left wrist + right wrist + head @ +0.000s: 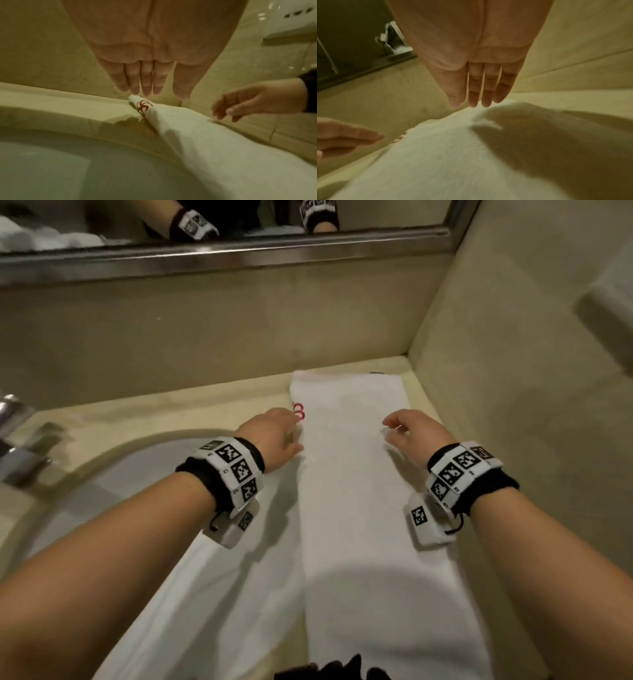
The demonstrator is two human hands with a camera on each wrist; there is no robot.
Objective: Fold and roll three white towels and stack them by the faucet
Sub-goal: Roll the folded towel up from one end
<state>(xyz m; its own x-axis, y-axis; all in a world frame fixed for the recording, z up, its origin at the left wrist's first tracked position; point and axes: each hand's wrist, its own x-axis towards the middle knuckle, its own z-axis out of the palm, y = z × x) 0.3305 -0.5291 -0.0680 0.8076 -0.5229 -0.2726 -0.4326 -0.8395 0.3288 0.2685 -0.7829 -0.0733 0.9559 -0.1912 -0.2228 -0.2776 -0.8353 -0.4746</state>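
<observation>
A white towel [352, 508], folded into a long narrow strip, lies on the beige counter [205, 398] and runs from the back wall toward me. A red embroidered mark [299, 411] sits on its left edge. My left hand [291, 433] is over that edge with straight fingers [145, 83] and holds nothing. My right hand [394, 428] hovers over the right edge, fingers [486, 92] extended and relaxed, also holding nothing. Whether either hand touches the cloth cannot be told. In the left wrist view the towel [205, 142] tapers to the red mark [144, 106].
The sink basin [120, 474] lies left of the towel, and more white cloth [233, 583] drapes into it. A chrome faucet [20, 446] stands at the far left. The side wall [513, 371] hems in the towel. The mirror [239, 220] reflects white towels [44, 237].
</observation>
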